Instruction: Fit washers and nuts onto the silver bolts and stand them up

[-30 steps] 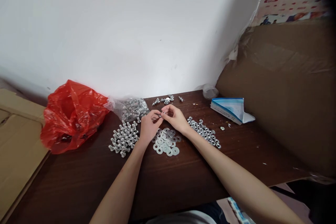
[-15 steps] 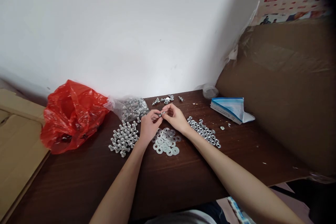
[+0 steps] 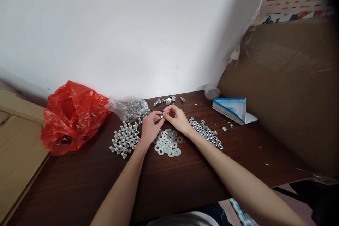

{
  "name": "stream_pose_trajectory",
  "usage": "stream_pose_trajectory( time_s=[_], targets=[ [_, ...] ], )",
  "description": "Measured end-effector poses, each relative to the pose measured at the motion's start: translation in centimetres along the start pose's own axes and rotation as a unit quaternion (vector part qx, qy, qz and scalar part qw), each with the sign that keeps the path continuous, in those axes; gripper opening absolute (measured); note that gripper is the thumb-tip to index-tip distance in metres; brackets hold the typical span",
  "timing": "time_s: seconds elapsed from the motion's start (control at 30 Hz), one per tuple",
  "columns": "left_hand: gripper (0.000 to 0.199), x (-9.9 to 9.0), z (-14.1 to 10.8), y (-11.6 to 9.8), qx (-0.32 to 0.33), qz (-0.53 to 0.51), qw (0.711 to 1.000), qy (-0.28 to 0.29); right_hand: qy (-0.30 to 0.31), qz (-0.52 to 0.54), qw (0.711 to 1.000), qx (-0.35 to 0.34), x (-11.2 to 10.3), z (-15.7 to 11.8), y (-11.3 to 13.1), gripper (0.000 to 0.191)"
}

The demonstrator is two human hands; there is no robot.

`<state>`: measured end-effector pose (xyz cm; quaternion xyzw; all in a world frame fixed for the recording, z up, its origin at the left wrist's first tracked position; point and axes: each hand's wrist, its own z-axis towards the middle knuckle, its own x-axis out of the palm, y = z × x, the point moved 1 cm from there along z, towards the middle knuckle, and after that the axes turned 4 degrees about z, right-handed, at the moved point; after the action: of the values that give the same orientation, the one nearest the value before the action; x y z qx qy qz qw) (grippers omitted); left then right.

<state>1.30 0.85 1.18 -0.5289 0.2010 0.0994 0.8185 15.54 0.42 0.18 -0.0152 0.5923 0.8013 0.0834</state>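
Observation:
My left hand and my right hand meet above the table, thumbs and fingers pinched together. Between their fingertips is a small shiny bolt, mostly covered; whether a nut or washer is on it is too small to tell. Below the hands lies a pile of flat washers. Left of my left hand, several bolts stand close together. Flanged nuts are spread beside my right wrist. At the back, near the wall, lie several bolts fitted with washers and nuts.
A clear bag of metal hardware and a red plastic bag are at the left, near flattened cardboard. A blue-and-white packet and a clear round container are at the right, before a large carton.
The fingertips have shifted slightly around the small bolt, which shows at a different angle. Both arms and the piles stay where they were.

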Motion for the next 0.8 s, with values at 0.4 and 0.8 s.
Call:
stream_pose_trajectory(
  time_s=[0.4,0.8],
  targets=[
    [0.015,0.08,0.01,0.21,-0.001,-0.007,1.0,0.002,0.012,0.025,1.0,-0.001,0.23,0.04,-0.16,0.013],
    [0.015,-0.02,0.04,0.15,-0.001,0.021,1.0,0.006,0.016,0.028,0.999,-0.009,0.13,0.02,-0.14,0.018]
  ],
)
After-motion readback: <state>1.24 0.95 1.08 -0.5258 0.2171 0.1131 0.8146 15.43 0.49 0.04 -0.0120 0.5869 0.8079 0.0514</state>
